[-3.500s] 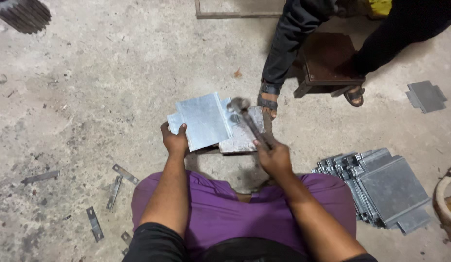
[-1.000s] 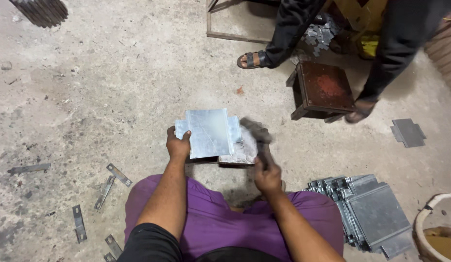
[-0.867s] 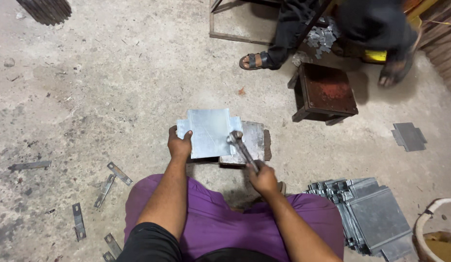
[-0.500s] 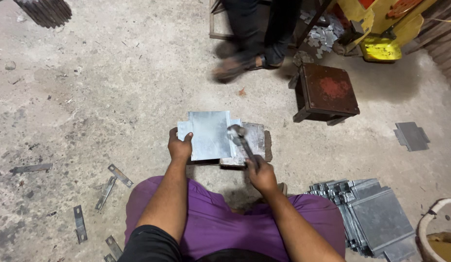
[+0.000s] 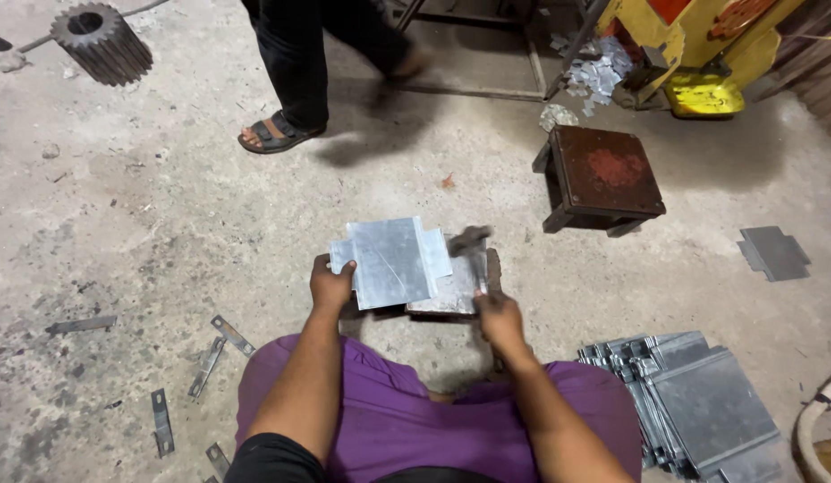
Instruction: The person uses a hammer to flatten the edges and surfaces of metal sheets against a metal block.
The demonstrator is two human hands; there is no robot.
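Note:
My left hand point(image 5: 330, 286) grips the near left edge of a shiny cut sheet-metal piece point(image 5: 393, 259), which lies flat over a small block point(image 5: 451, 293) on the concrete floor. A hammer point(image 5: 472, 250) is held by its handle in my right hand point(image 5: 500, 320), and its head is down at the sheet's right edge. I sit low, with purple trousers across my lap below both arms.
A stack of similar metal sheets point(image 5: 693, 407) lies at the right. A small rusty stool point(image 5: 603, 174) stands beyond the block. Another person's legs in sandals point(image 5: 281, 134) walk past at the top. Metal strips point(image 5: 205, 367) lie at the left. A gear point(image 5: 102, 40) rests far left.
The hammer rose and came down again on the sheet's right edge. The other person got up from beside the stool and walked left across the top of the view.

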